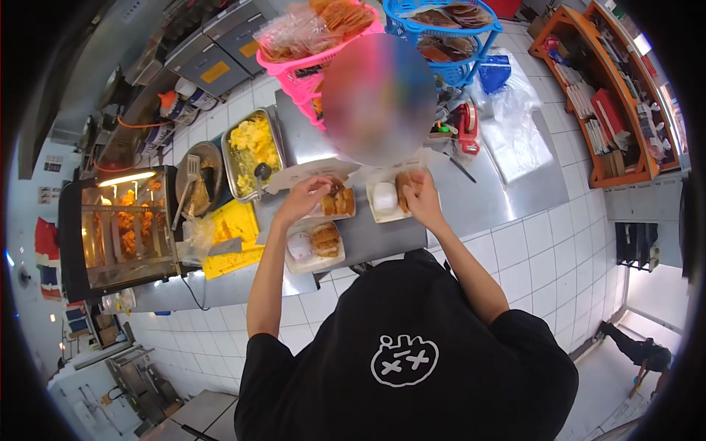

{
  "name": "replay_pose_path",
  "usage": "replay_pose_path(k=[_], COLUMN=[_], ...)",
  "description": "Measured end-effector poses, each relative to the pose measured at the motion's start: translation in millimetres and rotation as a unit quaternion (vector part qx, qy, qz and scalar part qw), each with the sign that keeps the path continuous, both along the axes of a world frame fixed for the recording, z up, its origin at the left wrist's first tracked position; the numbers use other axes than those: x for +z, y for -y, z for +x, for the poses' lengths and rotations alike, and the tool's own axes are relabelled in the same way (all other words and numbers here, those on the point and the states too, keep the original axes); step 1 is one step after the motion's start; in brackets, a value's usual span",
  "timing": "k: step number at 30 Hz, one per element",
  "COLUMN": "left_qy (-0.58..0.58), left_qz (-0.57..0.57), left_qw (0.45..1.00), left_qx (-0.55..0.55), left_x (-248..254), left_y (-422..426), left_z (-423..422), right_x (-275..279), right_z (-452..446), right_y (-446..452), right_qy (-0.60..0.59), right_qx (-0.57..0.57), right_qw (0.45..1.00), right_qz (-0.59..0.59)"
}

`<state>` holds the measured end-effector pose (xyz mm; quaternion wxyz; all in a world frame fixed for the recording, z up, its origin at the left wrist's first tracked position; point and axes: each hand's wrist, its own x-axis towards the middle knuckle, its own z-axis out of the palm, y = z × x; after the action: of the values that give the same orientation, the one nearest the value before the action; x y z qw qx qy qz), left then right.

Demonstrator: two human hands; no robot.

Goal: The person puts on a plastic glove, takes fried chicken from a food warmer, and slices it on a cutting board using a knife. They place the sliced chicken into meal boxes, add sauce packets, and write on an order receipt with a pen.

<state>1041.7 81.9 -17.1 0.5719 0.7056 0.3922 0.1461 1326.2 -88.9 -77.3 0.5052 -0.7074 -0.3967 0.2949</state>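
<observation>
My left hand [312,194] reaches over an open paper box [351,214] with golden fried chicken [338,203] in it. Its fingers are curled together at the chicken, and what they pinch is hidden. To the right, my right hand [422,197] has its fingers closed on a brown piece of fried chicken [402,192] in a second open box [388,219]. A white rounded portion, seemingly wrapped rice [384,197], sits left of that piece. A third box [315,266], nearer to me, holds a similar white portion [300,247] and fried chicken [324,240].
A metal tray of yellow food [254,144], a pan with a spatula [193,170] and a yellow board [232,239] are left of the boxes. A lit display case [125,228] stands farther left. Pink [294,77] and blue baskets [456,72], plus a red tape dispenser [468,128], are beyond.
</observation>
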Motion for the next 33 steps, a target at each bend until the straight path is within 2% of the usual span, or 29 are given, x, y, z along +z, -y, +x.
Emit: replay_pose_path(k=[2, 3, 6, 8, 11, 12, 14, 17, 20, 21, 23, 28, 33], left_qy=[0.028, -0.027, -0.017, 0.018, 0.091, -0.007, -0.206, -0.129, -0.165, -0.194, -0.236, -0.248, -0.198], left_qz=[0.012, 0.056, 0.225, 0.322, 0.264, 0.333, 0.457, 0.399, 0.419, 0.369, 0.322, 0.314, 0.323], left_qw=[0.999, 0.998, 0.973, 0.941, 0.941, 0.923, 0.842, 0.833, 0.812, 0.824, 0.84, 0.875, 0.881], left_qx=[-0.026, -0.017, 0.044, 0.103, 0.19, 0.195, 0.2, 0.361, 0.371, 0.384, 0.367, 0.273, 0.284], left_x=[40.2, 56.6, 98.4, 82.5, 43.6, 18.8, -31.9, -41.4, -13.5, -12.2, -13.9, -9.5, -9.6], left_y=[-7.3, -19.8, -57.0, -105.4, -180.8, -216.3, -285.8, -302.7, -287.7, -287.1, -286.6, -292.2, -294.0], left_z=[12.9, 21.1, 66.5, 103.9, 160.9, 167.5, 164.7, 170.4, 175.0, 174.7, 174.7, 170.2, 164.1], right_x=[5.0, 4.9, 5.8, 6.7, -6.1, -4.5, -4.1, -16.5, -32.8, -37.2, -46.3, -58.1, -51.8], right_z=[6.6, 6.9, 13.9, 21.8, 34.9, 42.3, 46.7, 58.4, 68.9, 67.8, 68.7, 85.3, 111.6], right_y=[16.6, 24.3, 46.4, 61.2, 80.4, 86.4, 105.3, 144.5, 186.2, 200.9, 224.7, 243.3, 230.3], right_qy=[-0.011, -0.009, -0.028, -0.078, -0.156, -0.162, -0.182, -0.197, -0.194, -0.194, -0.198, -0.177, -0.131], right_qx=[0.033, 0.022, 0.0, 0.006, -0.015, -0.028, -0.055, -0.115, -0.183, -0.206, -0.221, -0.233, -0.205], right_qw=[0.999, 1.0, 1.0, 0.997, 0.987, 0.986, 0.981, 0.973, 0.964, 0.959, 0.954, 0.954, 0.969], right_qz=[-0.003, 0.004, 0.011, 0.001, 0.035, 0.035, 0.033, 0.039, -0.005, -0.023, -0.037, -0.07, -0.054])
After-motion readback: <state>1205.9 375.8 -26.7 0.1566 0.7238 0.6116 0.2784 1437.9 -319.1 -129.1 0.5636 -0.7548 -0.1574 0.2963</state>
